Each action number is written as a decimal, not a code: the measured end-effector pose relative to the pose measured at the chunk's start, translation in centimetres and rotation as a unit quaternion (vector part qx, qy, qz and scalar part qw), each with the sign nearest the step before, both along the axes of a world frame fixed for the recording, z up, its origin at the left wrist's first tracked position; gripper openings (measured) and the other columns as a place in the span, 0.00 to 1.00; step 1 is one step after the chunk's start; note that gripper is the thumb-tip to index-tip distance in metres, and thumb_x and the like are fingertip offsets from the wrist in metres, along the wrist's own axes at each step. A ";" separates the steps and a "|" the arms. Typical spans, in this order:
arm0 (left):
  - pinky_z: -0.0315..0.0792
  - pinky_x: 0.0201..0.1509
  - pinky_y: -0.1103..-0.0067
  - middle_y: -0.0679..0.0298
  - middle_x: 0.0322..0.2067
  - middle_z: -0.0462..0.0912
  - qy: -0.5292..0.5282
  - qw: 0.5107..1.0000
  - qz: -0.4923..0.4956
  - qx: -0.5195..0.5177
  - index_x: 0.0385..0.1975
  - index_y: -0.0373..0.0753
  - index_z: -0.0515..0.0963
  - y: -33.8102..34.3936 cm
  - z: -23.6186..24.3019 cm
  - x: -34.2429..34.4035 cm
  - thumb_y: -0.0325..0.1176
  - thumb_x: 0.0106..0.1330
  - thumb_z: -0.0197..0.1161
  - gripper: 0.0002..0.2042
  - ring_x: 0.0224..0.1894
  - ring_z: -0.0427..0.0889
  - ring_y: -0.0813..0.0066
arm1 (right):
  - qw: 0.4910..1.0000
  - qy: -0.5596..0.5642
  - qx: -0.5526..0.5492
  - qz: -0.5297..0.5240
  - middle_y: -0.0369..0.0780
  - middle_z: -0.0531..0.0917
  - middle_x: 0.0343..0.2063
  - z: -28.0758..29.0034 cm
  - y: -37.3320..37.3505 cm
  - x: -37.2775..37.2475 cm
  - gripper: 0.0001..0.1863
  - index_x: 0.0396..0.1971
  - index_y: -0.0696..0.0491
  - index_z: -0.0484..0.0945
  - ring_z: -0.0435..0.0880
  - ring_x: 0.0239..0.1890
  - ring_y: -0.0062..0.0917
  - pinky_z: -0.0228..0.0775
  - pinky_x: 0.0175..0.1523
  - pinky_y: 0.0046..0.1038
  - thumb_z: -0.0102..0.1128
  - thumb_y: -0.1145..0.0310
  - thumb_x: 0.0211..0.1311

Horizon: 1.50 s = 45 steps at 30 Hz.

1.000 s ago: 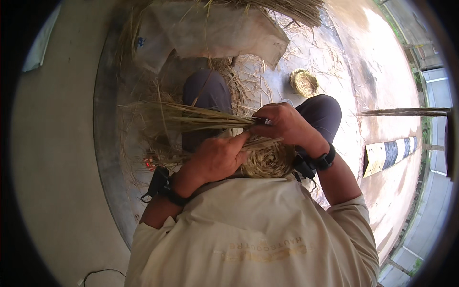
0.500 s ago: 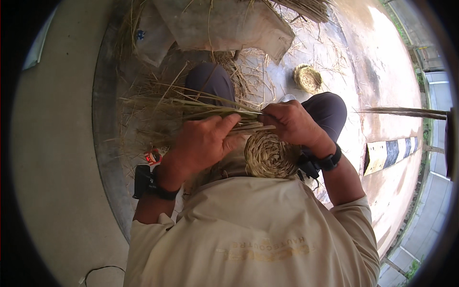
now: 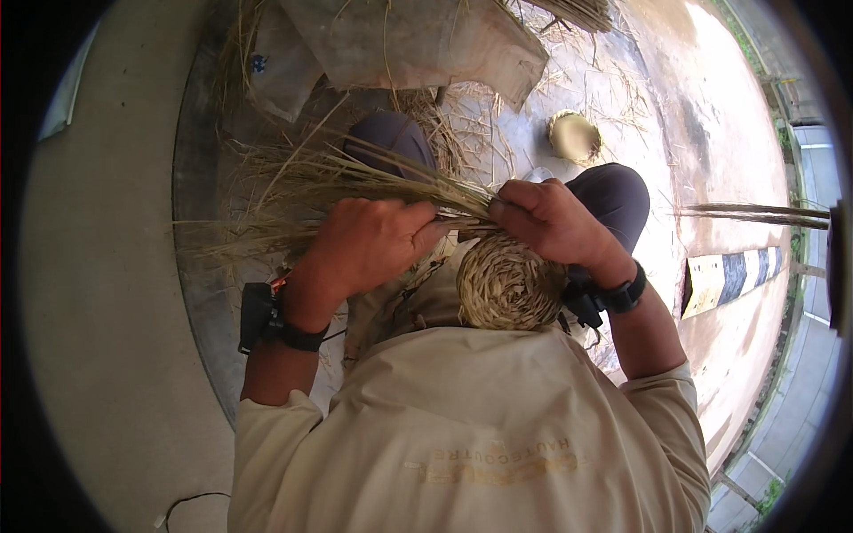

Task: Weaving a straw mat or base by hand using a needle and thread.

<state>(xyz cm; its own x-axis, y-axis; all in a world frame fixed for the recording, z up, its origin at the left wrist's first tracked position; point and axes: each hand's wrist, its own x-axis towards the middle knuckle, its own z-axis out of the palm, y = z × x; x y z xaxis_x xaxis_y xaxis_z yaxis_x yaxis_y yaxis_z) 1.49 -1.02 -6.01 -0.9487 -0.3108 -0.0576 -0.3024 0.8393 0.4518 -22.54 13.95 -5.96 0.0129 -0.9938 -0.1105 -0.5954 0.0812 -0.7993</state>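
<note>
Loose straw (image 3: pixel 451 147) and a small basket (image 3: pixel 575 139) lie beyond the hands (image 3: pixel 546 220).

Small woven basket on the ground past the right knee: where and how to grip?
Probably pinch the far rim of the small woven basket from above: its open mouth faces up, and the right knee crowds the near side. The right hand holds the straw bundle.
</note>
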 end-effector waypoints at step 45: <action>0.74 0.57 0.62 0.59 0.45 0.86 0.219 0.975 0.003 -0.027 0.46 0.36 0.82 6.1 2.3 2.4 0.30 0.54 0.79 0.19 0.51 0.83 0.58 | 0.994 -0.078 0.034 -0.071 0.39 0.84 0.24 0.8 1.9 1.2 0.09 0.33 0.55 0.79 0.80 0.27 0.21 0.73 0.35 0.29 0.74 0.71 0.61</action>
<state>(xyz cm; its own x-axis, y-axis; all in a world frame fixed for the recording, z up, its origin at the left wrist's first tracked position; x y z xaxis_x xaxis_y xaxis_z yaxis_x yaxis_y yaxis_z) 3.89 5.05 -3.71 -0.8770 -0.3078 0.3690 -0.0958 0.8645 0.4935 -21.38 15.86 -5.20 -0.1045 -0.9770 -0.1860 -0.4437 0.2132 -0.8704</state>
